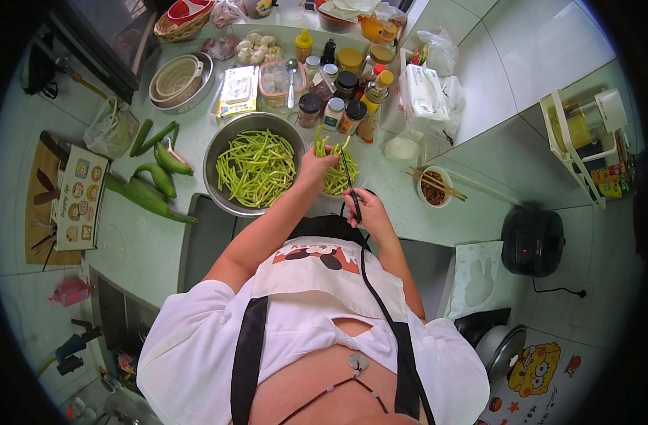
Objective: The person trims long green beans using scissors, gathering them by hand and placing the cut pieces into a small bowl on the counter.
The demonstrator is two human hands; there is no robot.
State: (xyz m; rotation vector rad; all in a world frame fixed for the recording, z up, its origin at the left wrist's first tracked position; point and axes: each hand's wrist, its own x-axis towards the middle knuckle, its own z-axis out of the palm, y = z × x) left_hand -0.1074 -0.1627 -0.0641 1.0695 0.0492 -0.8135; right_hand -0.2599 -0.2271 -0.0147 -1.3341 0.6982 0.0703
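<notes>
My left hand [318, 168] is closed round a few thin green vegetable stems [324, 146], whose tips stick up past the fingers. In my right hand [368, 212] is a pair of scissors [348, 170] with dark handles. Its blades point away from me, up beside the held stems; whether they touch is too small to tell. Beneath both hands lies a pile of cut green stems [339, 181], in a container mostly hidden by my hands. Left of it stands a large steel bowl [212, 170] with many cut stem pieces [256, 170].
Green gourds [143, 195] lie at the left near an open cardboard box [79, 198]. Jars and bottles [348, 85] crowd the back, beside a tissue pack [424, 92]. At right are a small bowl with chopsticks [434, 193] and a black cooker [533, 243].
</notes>
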